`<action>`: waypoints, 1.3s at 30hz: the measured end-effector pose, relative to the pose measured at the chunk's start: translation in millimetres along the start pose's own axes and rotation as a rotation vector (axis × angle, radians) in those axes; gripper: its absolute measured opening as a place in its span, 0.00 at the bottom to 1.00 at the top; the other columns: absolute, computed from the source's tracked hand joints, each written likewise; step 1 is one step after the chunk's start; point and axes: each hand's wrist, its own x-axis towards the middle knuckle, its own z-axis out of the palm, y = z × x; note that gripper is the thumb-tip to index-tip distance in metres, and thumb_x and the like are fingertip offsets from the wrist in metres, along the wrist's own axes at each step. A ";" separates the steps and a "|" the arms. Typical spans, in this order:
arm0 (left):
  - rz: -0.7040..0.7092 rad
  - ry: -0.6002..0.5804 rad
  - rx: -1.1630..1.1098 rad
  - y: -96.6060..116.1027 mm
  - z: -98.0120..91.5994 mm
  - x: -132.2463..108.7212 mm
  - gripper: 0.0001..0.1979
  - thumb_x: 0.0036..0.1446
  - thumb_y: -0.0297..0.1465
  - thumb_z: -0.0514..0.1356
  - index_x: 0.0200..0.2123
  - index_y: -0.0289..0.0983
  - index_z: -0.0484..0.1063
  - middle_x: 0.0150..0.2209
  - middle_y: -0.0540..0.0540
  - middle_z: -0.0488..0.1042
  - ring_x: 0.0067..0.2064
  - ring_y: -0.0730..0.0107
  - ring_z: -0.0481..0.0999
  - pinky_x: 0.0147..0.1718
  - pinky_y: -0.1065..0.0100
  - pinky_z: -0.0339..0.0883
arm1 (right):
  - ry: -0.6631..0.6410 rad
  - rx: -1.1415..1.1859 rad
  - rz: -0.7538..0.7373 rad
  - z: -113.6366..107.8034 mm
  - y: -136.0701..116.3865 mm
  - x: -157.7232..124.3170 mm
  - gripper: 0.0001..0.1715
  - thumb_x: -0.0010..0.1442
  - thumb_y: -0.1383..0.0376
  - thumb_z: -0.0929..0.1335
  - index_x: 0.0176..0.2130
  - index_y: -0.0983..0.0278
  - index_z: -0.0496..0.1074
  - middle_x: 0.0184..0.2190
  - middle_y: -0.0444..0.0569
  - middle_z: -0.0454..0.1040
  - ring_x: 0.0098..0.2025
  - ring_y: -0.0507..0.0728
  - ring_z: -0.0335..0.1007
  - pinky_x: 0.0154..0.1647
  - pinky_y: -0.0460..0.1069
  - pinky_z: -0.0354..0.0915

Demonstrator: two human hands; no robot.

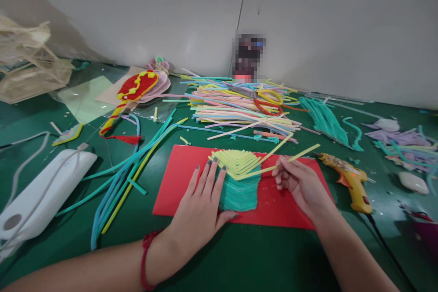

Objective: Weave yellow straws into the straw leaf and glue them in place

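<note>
On a red card (284,205) lies a piece made of pipe cleaners laid side by side, with a teal part (239,194) below and yellow V-shaped rows (237,160) above. My left hand (201,205) rests flat on the card, fingers stretched out, fingertips at the left edge of the piece. Between thumb and fingertips, my right hand (296,180) pinches a yellow pipe cleaner (304,152) whose other end joins the lowest yellow row. Another yellow end (278,147) sticks out up and to the right.
A yellow hot glue gun (349,180) lies right of the card. Behind it are a pipe cleaner pile (222,105) and scissors (268,101). Left are loose pipe cleaners (137,159), a red and yellow fan-shaped craft (137,86) and a white device (48,191). A pale wall (153,18) stands behind.
</note>
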 end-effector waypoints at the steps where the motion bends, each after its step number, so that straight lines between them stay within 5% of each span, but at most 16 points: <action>1: 0.004 0.000 0.004 -0.2 -0.5 0.6 0.39 0.63 0.53 0.43 0.62 0.26 0.60 0.64 0.29 0.58 0.64 0.45 0.59 0.59 0.49 0.55 | 0.004 0.003 0.005 -0.1 0.0 0.0 0.20 0.42 0.53 0.77 0.25 0.65 0.72 0.21 0.46 0.74 0.19 0.49 0.66 0.18 0.44 0.63; 9: -0.068 0.014 0.023 0.0 -4.3 0.6 0.40 0.64 0.53 0.40 0.62 0.25 0.61 0.64 0.28 0.58 0.64 0.44 0.60 0.60 0.47 0.53 | 0.025 0.006 0.006 0.5 0.2 0.3 0.21 0.41 0.53 0.78 0.25 0.65 0.73 0.21 0.47 0.74 0.19 0.50 0.67 0.17 0.44 0.63; 19: -0.069 -0.060 0.049 -3.2 -5.5 4.3 0.40 0.57 0.52 0.56 0.64 0.32 0.58 0.62 0.24 0.60 0.61 0.36 0.63 0.56 0.43 0.58 | 0.025 -0.012 0.006 2.4 -0.1 0.9 0.23 0.38 0.52 0.79 0.25 0.66 0.72 0.21 0.46 0.74 0.19 0.49 0.67 0.16 0.43 0.64; 28: -0.096 -0.043 -0.015 -5.4 -3.3 6.0 0.35 0.62 0.54 0.43 0.64 0.40 0.59 0.64 0.31 0.60 0.63 0.44 0.62 0.58 0.46 0.54 | 0.031 -0.028 0.014 3.5 -1.0 0.0 0.25 0.36 0.51 0.79 0.25 0.66 0.72 0.20 0.46 0.74 0.19 0.49 0.67 0.16 0.43 0.64; 39: -0.063 -0.016 0.002 -4.1 -6.2 5.6 0.37 0.63 0.54 0.40 0.64 0.36 0.59 0.64 0.31 0.58 0.63 0.44 0.61 0.59 0.46 0.50 | 0.054 -0.021 0.014 3.3 -0.7 1.1 0.27 0.34 0.50 0.79 0.26 0.66 0.72 0.20 0.46 0.74 0.19 0.50 0.67 0.15 0.43 0.65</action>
